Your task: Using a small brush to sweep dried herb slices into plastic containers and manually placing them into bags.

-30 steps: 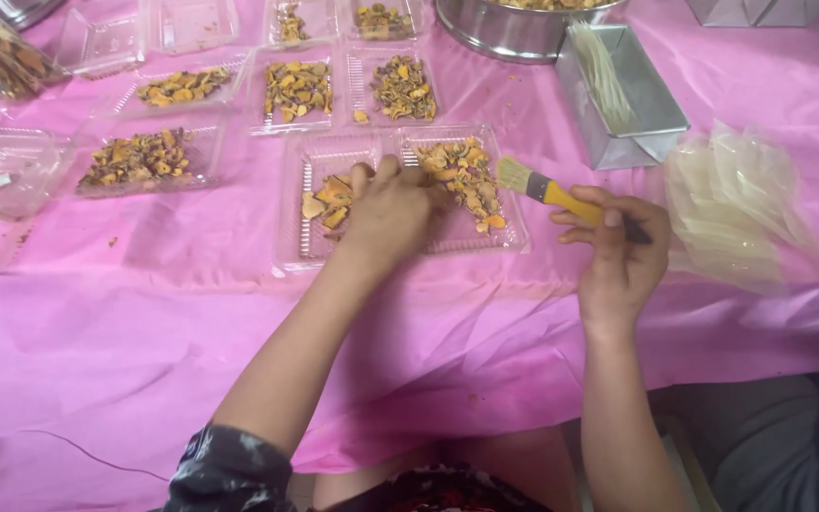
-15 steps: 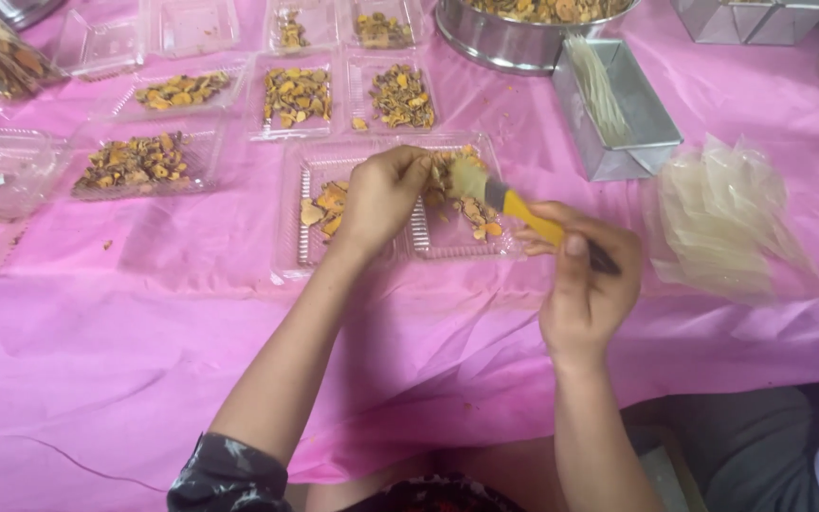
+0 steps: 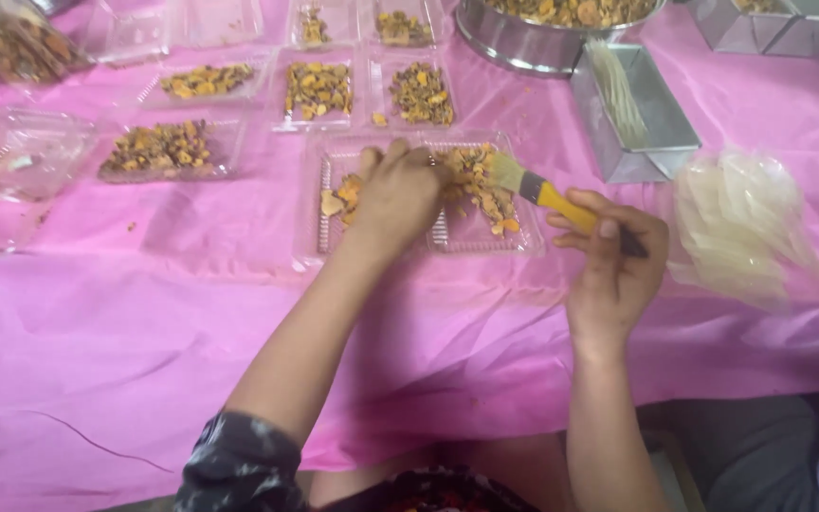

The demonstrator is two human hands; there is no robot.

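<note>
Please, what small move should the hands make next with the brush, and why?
Probably the right hand should draw the brush lightly across the food pieces in the clear tray. The bristles already hover over these pieces, and the left hand rests on the food in that tray, seemingly steadying it. The tray looks only partly filled.
</note>
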